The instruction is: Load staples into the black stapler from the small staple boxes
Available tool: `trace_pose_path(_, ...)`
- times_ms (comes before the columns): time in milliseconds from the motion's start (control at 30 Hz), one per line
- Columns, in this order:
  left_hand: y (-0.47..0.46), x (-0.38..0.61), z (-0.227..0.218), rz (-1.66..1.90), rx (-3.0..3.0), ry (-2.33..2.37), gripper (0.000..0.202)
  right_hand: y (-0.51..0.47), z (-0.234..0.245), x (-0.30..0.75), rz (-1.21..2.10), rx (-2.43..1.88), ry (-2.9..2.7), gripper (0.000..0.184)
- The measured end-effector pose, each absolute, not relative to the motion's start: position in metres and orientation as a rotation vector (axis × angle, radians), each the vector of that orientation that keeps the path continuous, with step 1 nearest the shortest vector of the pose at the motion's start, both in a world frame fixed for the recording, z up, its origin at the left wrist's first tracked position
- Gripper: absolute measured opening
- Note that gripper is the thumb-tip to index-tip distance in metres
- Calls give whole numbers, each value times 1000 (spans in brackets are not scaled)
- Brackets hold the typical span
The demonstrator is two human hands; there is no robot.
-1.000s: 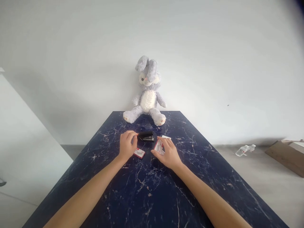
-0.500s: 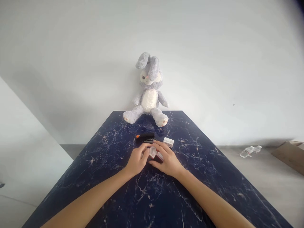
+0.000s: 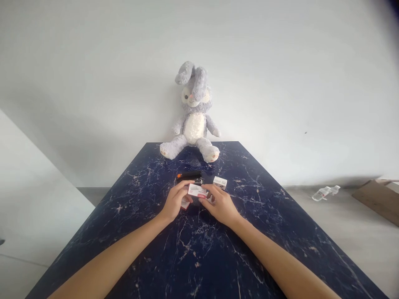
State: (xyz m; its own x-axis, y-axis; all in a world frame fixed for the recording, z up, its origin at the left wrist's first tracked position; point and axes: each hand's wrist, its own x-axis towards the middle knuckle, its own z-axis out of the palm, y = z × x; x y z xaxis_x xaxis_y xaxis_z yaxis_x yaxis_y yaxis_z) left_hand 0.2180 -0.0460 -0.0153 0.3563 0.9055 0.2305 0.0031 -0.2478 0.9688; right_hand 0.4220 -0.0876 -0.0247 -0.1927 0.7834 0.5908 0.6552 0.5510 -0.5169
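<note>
Both hands meet at the middle of the dark blue marbled table (image 3: pixel 218 257). My left hand (image 3: pixel 174 203) and my right hand (image 3: pixel 220 203) pinch the two ends of a small white and red box (image 3: pixel 197 190), held just above the tabletop. A second red and white box (image 3: pixel 185 204) peeks out under my left fingers. Just beyond the hands lies a black stapler (image 3: pixel 189 177) with an orange tip. A small white box (image 3: pixel 220 182) sits to the stapler's right.
A grey and white plush rabbit (image 3: pixel 193 120) sits at the table's far edge against the white wall. On the floor to the right lie a clear plastic bottle (image 3: pixel 324 192) and a piece of brown cardboard (image 3: pixel 378 197).
My left hand left the stapler and came across to the right hand. The box that my right hand held is now gripped by both hands and turned flat.
</note>
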Motion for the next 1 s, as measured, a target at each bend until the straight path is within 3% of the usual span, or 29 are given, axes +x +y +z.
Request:
trace_pose_path(233,-45,221,-16,1052,1630,909,31,-85,-27,424,223,-1183,-1871,35)
trace_pose_path(600,-38,216,-24,1346,1477,1104,25,-84,-25,424,166,-1274,-1889,41)
trace_pose_path(1000,-36,213,-26,1438,1427,1179,24,-86,-21,422,214,-1124,-1929,27)
